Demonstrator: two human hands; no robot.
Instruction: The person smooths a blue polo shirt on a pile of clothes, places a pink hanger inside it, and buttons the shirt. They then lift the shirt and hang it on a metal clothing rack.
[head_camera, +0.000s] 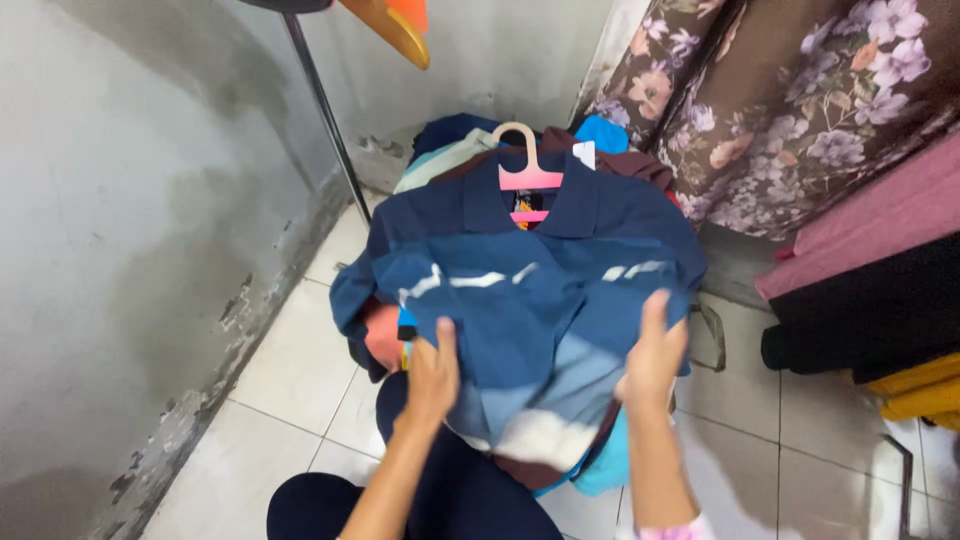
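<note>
nearest the camera is the person's dark-trousered lap (440, 500), with both bare forearms reaching forward from it. the left hand (432, 378) lies on the lower left part of a blue polo shirt (540, 300), thumb up and fingers tucked into the cloth, so it grips the fabric. the right hand (655, 355) is clamped on the shirt's lower right edge, thumb on top and fingers hidden beneath. the two hands are apart, one at each side of the garment, holding it spread out over the lap.

the shirt has bands of dark navy, mid blue and pale blue with a broken white stripe across the chest, and its collar sits on a pink hanger (528, 172) with a pale hook. it rests on a heap of other clothes (470, 150) in the corner. a metal pole (325, 110) slants up by the stained grey wall (120, 230). flowered fabric (800, 110) hangs on the right, above pale floor tiles (300, 360).
</note>
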